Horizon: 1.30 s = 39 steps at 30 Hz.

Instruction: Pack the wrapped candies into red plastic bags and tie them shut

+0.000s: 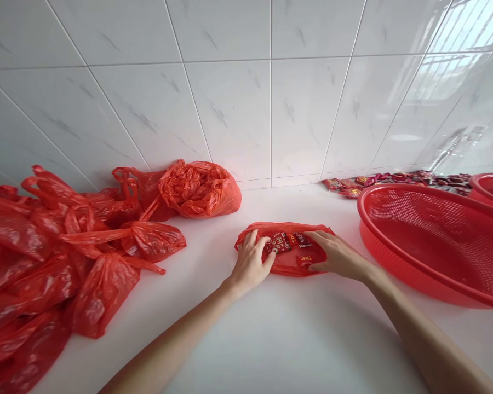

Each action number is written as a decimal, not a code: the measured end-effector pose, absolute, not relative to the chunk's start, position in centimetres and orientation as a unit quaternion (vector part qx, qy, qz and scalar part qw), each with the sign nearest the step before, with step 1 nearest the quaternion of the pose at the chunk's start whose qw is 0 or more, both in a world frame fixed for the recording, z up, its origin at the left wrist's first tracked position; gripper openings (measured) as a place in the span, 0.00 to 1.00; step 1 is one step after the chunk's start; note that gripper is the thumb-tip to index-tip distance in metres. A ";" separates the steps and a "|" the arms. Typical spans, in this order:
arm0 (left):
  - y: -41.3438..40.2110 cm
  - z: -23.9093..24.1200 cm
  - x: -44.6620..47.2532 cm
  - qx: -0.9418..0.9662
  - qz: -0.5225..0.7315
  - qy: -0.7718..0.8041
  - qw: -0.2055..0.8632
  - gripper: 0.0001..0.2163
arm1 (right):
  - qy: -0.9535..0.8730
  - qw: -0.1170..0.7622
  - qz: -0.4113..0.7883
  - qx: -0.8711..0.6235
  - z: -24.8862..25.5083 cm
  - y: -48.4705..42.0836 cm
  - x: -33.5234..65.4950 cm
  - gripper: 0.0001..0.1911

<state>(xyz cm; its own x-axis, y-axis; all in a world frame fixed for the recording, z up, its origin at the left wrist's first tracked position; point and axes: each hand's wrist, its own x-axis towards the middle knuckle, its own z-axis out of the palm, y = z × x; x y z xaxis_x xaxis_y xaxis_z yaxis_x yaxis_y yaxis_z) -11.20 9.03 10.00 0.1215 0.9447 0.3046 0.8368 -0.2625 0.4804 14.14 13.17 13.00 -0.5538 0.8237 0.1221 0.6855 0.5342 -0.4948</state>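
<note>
head view:
left hand (250, 262): palm down on left end of red bag (287, 265), fingers spread and curled over its edge.
right hand (337, 254): flat on bag's right end, fingers together, pressing it down.
red bag: mid-counter, toward the back wall, small red packets (285, 241) inside.
knotted bags (66, 257): piled at the counter's (246, 339) left edge.
red basket (435, 246): right edge.
loose candies (394, 180): back right corner.

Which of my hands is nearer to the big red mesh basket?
Right. The right hand rests on the right end of the small red bag, close to the basket but not touching it. The left hand rests on the bag's left end, farther away.
</note>
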 end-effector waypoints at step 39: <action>14.4 12.6 -8.3 0.754 0.185 0.616 0.132 0.05 | -0.841 0.244 0.120 -0.468 10.1 14.0 12.3 0.20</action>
<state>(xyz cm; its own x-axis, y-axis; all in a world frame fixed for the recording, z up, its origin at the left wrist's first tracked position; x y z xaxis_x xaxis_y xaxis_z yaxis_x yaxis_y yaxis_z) -8.31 14.45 12.58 0.1721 0.9782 0.1165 0.8805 -0.2058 0.4271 12.28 14.01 10.06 -0.4433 0.8454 0.2979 0.7281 0.5335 -0.4304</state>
